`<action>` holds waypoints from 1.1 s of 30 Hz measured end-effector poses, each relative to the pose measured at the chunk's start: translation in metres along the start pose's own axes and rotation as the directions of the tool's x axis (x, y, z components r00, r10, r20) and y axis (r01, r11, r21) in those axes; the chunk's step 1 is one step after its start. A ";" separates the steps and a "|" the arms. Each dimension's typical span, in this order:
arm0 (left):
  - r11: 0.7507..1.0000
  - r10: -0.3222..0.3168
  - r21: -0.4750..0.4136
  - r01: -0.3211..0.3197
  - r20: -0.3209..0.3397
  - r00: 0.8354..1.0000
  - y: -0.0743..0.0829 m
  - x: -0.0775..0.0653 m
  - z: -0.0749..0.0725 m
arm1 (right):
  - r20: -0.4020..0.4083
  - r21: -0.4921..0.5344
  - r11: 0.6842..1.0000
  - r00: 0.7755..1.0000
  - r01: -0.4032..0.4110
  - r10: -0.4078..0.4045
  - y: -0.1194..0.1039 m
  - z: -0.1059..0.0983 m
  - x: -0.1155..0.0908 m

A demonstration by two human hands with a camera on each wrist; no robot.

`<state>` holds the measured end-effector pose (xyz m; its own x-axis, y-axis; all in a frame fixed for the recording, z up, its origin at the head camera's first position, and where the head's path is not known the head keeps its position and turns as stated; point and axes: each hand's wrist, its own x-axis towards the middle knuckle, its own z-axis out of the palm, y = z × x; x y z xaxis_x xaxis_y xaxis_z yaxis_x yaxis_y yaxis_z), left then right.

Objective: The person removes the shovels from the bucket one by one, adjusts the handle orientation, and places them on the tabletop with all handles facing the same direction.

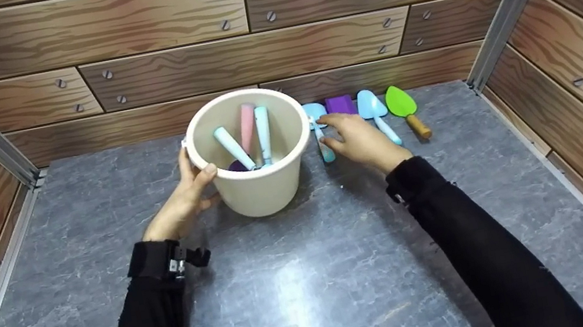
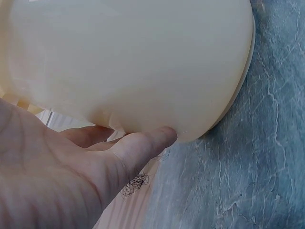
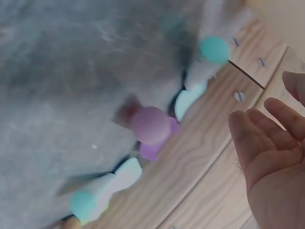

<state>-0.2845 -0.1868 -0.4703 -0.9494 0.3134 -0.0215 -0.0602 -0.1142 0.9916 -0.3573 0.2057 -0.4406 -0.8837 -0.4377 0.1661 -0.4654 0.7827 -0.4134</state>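
A cream bucket [image 1: 266, 192] stands on the grey surface. My left hand [image 1: 178, 201] is against its left side, thumb at the rim and other fingers along the outer wall [image 2: 143, 62]. Inside, a pink handle [image 1: 247, 126] and two light-blue handles [image 1: 264, 132] stick up, with something dark purple below. My right hand [image 1: 363, 142] hovers over a light-blue hand shovel [image 1: 326, 148] just right of the bucket. In the right wrist view, the fingers [image 3: 274, 131] are spread apart and hold nothing.
Along the back wall lie a purple shovel [image 1: 340, 105] with a pink handle [image 3: 150, 125], another light-blue shovel [image 1: 371, 104], and a green trowel [image 1: 400, 101] with a brown handle. Wood-patterned panels [image 1: 249, 60] enclose the back and sides.
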 end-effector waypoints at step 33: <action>1.000 -0.008 0.002 0.008 0.009 1.000 0.001 0.000 -0.001 | -0.123 -0.038 0.985 0.978 0.166 -0.170 -0.081 -0.063 0.015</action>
<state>-0.2843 -0.1876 -0.4695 -0.9461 0.3226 -0.0281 -0.0670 -0.1100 0.9917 -0.3359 0.1633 -0.3484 -0.7914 -0.5062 0.3429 -0.6073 0.7152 -0.3459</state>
